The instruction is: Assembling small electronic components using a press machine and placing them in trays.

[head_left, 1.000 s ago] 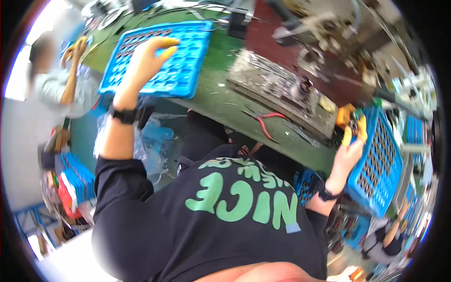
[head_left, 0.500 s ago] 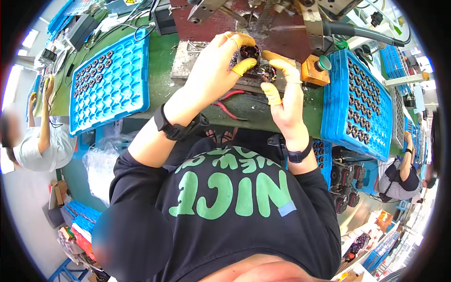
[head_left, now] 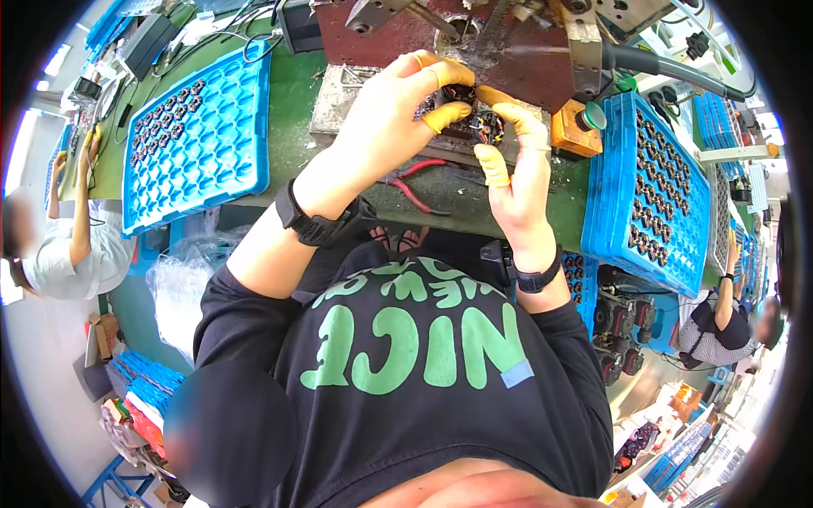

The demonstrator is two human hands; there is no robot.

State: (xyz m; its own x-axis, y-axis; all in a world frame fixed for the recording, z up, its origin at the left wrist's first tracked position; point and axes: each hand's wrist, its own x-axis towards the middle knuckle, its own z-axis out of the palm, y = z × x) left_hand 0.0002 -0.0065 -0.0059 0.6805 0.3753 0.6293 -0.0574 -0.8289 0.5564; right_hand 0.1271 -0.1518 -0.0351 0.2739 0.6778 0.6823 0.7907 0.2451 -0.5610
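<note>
2 trays (head_left: 230, 152) flank | pliers (head_left: 415, 200) nr | l hand (head_left: 383, 118) curled rnd dk part (head_left: 458, 94) | r hand (head_left: 520, 182) pinching wired pc (head_left: 488, 129)

This is a workshop, of the factory kind. A long green table (head_left: 292, 157) carries a heavy metal machine (head_left: 542, 51), grimy and scattered with debris around its base. Red-handled pliers (head_left: 419, 200) lie before it. Blue trays (head_left: 230, 157) stand at either side, with small round parts (head_left: 165, 124) set in rows. Cables (head_left: 222, 35) trail over the far left end. The person's fingers (head_left: 446, 116) are capped in yellow, and one co-worker (head_left: 72, 258) sits at left, another (head_left: 720, 330) at right.
</note>
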